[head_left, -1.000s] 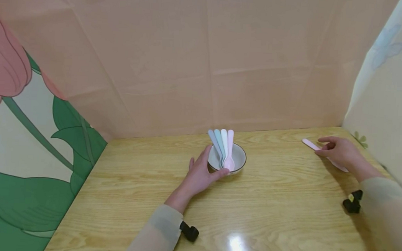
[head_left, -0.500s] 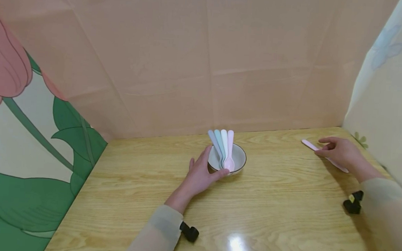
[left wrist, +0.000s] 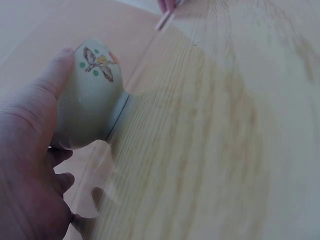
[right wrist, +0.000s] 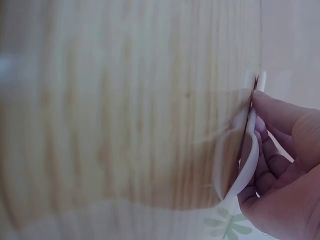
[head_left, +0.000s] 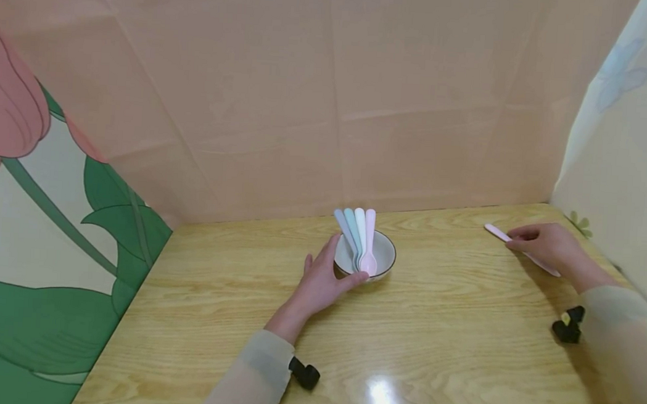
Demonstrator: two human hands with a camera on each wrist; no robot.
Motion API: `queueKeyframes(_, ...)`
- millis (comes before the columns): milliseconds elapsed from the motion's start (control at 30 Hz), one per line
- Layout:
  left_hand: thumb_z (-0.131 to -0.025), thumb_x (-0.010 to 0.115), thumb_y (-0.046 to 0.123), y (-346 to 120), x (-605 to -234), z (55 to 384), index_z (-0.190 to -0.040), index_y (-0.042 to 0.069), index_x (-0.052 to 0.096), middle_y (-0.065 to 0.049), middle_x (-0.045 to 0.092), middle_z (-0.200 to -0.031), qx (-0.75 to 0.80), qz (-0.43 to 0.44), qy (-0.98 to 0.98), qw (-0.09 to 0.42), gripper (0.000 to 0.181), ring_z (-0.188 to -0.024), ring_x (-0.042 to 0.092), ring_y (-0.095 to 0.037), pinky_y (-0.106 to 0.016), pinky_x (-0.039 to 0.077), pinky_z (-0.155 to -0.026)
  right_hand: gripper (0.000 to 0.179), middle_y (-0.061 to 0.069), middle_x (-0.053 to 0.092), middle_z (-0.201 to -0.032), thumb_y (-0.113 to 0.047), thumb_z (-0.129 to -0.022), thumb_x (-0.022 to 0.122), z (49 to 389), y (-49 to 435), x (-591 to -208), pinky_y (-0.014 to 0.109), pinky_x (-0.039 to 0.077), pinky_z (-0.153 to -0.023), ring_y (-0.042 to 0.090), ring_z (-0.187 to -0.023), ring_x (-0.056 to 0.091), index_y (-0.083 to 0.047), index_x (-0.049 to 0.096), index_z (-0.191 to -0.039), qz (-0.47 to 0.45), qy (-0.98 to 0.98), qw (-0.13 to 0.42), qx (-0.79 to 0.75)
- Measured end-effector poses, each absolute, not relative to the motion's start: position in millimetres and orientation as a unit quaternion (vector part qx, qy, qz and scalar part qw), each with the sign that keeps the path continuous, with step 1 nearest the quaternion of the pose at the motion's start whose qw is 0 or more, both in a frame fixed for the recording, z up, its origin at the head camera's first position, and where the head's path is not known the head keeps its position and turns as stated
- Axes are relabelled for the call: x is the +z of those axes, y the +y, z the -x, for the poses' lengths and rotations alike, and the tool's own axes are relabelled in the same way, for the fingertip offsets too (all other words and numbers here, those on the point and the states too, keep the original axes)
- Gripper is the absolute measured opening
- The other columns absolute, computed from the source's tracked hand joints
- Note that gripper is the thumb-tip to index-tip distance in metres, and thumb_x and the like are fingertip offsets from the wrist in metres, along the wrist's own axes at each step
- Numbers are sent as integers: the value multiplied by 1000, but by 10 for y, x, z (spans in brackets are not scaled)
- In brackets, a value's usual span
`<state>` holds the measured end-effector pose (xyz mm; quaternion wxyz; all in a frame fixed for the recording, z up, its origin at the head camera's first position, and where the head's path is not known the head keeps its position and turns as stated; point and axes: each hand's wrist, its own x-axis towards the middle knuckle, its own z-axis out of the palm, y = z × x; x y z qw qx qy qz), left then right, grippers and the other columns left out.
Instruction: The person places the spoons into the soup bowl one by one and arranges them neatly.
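My left hand [head_left: 321, 282] grips the side of a white bowl [head_left: 385, 255] with a dark rim; the left wrist view shows a flower print on the bowl's outside [left wrist: 97, 95]. Several spoons in grey-blue, teal, white and pink lean in it, fanned side by side with handles up past the far rim; among them, the pink spoon [head_left: 370, 242] is rightmost. Far to the right, my right hand [head_left: 549, 247] pinches another pink spoon [head_left: 498, 232] by its handle between thumb and fingers, close over the table. In the right wrist view, this spoon's rounded head [right wrist: 247, 172] points toward the wrist.
The wood-grain table [head_left: 432, 332] has a glossy surface. A peach backdrop [head_left: 329, 116] rises along its back edge, a tulip-print panel [head_left: 38, 228] stands at left, and a pale printed panel [head_left: 625, 171] at right, near my right hand.
The right hand's raised index finger has come down toward the thumb at the spoon's handle, and that spoon's head has tilted slightly. The left hand and bowl have stayed in place.
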<state>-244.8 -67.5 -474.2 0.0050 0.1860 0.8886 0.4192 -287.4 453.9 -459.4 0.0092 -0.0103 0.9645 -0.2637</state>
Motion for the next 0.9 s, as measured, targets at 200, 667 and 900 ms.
queueKeyframes(200, -95, 77, 70, -677, -4750, 2450, -176, 29, 23, 4, 39, -175, 419, -184, 889, 5, 105, -163, 32, -20, -70, 0, -130, 55, 35, 68, -134, -41, -107, 74, 2870, 4530, -4604, 75, 44, -103, 62, -124, 58, 4, 72, -139, 10, 964, 14, -265)
queueKeyframes(667, -95, 78, 68, -658, -4769, 2471, -176, 29, 24, 3, 39, -175, 416, -183, 891, -1, 104, -162, 33, -21, -70, 1, -130, 44, 41, 66, -132, -28, -111, 67, 2858, 4458, -4574, 76, 44, -101, 64, -121, 58, 8, 71, -136, 40, 971, -3, -236)
queueKeyframes(900, -96, 79, 66, -646, -4768, 2477, -175, 29, 27, 3, 43, -172, 424, -186, 886, -4, 101, -161, 37, -23, -73, 2, -129, 43, 41, 67, -130, -25, -110, 68, 2868, 4426, -4546, 73, 48, -96, 59, -114, 63, 11, 70, -134, 40, 975, -5, -218)
